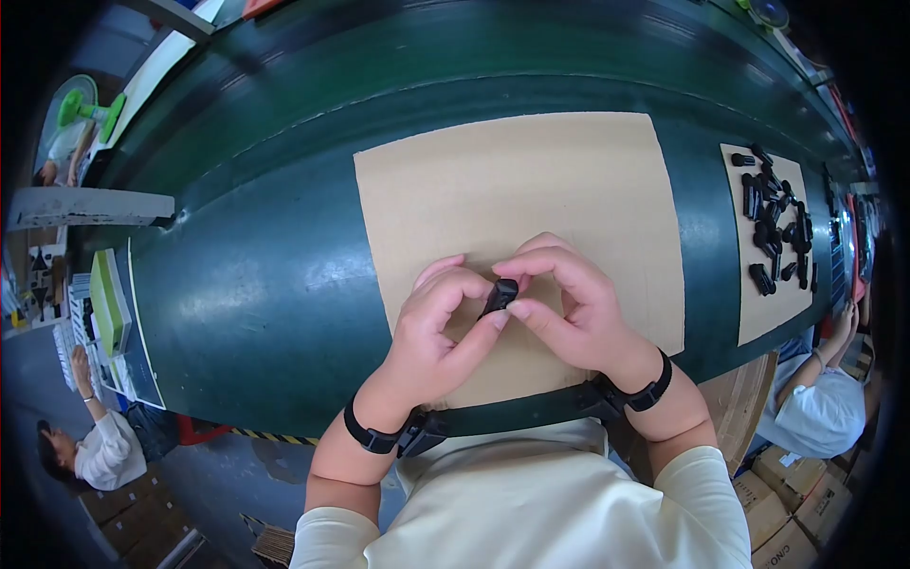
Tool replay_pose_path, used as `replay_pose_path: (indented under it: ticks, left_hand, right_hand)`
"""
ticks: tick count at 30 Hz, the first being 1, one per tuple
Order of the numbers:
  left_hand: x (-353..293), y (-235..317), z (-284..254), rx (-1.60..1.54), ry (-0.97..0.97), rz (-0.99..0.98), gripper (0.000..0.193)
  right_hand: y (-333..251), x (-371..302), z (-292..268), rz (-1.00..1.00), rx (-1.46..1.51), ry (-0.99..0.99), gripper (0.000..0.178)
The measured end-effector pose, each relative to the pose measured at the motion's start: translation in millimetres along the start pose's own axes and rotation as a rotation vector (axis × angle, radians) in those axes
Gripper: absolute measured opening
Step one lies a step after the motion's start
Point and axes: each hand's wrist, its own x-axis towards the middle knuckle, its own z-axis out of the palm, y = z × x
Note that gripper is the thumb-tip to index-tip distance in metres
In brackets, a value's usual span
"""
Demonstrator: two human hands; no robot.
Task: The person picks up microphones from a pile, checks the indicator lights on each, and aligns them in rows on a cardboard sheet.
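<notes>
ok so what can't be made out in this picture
All in the head view:
Part of the held black piece: hidden by the left hand and right hand.
Exact count of the black parts on the small cardboard: too small, overlapping.
Round thing at upper right: cut by the top edge.

A: Where's our view from?
B: Up on the head, left camera of the pair, looking steeply down over the near edge of the table point(256, 284)!
A: How close?
B: Near! Left hand point(431, 332) and right hand point(580, 321) sit mid-picture; the fisheye bows that edge below.
</notes>
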Motion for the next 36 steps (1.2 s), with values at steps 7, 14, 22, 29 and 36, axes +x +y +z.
replay_pose_path:
  ticks: [7, 14, 22, 29, 36]
  left_hand:
    - [7.2, 2.7, 0.4, 0.176, 0.047, 0.144, 0.026]
    - [6.5, -0.9, 0.9, 0.259, 0.064, 0.193, 0.028]
    - [2.3, -0.7, -2.8, 0.435, 0.087, 0.308, 0.038]
    - [10.4, 11.8, -20.3, 0.572, 0.067, 0.072, 0.058]
    - [0.1, -0.9, -38.5, 0.834, 0.074, -0.143, 0.072]
  right_hand:
    - [-1.7, 0.9, -1.7, -0.234, -0.273, 0.029, 0.027]
    - [2.2, 2.5, -2.8, -0.374, -0.384, 0.04, 0.028]
    - [1.3, 5.0, -9.8, 0.489, 0.426, 0.02, 0.03]
    - [27.1, 8.6, -13.3, 0.555, 0.501, -0.041, 0.019]
    - [11.3, 20.8, 0.4, 0.519, 0.345, 0.004, 0.018]
